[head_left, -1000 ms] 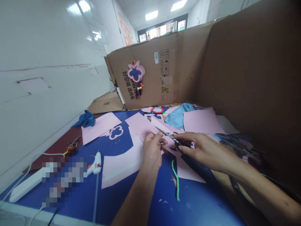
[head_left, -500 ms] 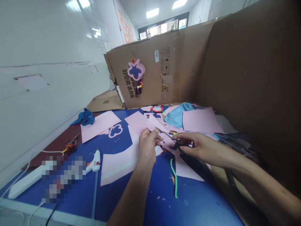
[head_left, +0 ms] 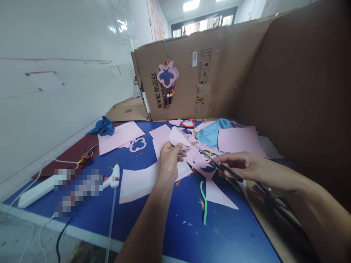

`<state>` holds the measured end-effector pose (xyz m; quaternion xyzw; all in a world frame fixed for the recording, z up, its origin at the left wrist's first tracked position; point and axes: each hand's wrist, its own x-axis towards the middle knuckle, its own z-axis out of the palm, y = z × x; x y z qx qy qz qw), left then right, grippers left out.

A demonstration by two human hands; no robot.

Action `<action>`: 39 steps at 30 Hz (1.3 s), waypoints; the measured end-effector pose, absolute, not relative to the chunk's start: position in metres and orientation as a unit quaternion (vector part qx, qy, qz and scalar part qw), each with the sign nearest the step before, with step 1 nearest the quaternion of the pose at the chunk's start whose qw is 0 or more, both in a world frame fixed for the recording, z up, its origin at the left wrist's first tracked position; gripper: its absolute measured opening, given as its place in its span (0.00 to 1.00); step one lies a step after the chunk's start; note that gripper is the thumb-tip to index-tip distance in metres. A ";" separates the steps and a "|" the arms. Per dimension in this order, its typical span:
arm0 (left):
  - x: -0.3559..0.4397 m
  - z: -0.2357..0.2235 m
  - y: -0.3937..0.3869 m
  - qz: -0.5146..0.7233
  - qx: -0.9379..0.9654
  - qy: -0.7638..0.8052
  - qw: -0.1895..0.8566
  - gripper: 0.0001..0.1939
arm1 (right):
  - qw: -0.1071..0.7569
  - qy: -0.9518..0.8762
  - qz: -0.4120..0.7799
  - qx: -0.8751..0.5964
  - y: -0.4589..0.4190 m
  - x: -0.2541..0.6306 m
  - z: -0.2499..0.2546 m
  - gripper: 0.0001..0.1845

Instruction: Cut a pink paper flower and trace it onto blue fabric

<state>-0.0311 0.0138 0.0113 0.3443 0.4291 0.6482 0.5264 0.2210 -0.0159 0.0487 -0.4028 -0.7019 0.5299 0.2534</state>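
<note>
A small piece of pink paper [head_left: 178,138] is pinched between the thumb and fingers of my left hand [head_left: 170,157], above the middle of the blue table [head_left: 189,233]. My right hand [head_left: 237,164] grips the black handles of a pair of scissors [head_left: 216,163]. Their blades point up and left toward the paper; whether they touch it I cannot tell. Beneath both hands lie pink paper scraps [head_left: 201,157] with cut-outs. A green pipe cleaner [head_left: 203,204] rests below them, beside a pink paper triangle [head_left: 221,193].
A white glue gun [head_left: 113,177] stands on the left near a power strip [head_left: 79,193] with cords. Pink sheets [head_left: 241,138], blue cloth [head_left: 214,133] and a paper flower outline [head_left: 137,145] lie around. Cardboard [head_left: 225,73] walls the back and right, with a flower ornament [head_left: 167,75] on it.
My right hand has drawn the scissors right and slightly down, away from my left hand. The left hand still holds the paper. The view has shifted a little.
</note>
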 end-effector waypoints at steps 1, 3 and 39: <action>-0.031 0.012 0.013 0.646 0.351 0.432 0.523 0.16 | 0.267 -0.687 0.536 -0.411 -0.015 0.220 0.047 0.31; -0.030 0.012 0.013 0.639 0.362 0.436 0.520 0.15 | 0.304 -0.654 0.546 -0.426 -0.013 0.217 0.043 0.32; -0.031 0.013 0.010 0.642 0.384 0.412 0.520 0.14 | 0.267 -0.553 0.736 -0.284 -0.013 0.207 0.023 0.22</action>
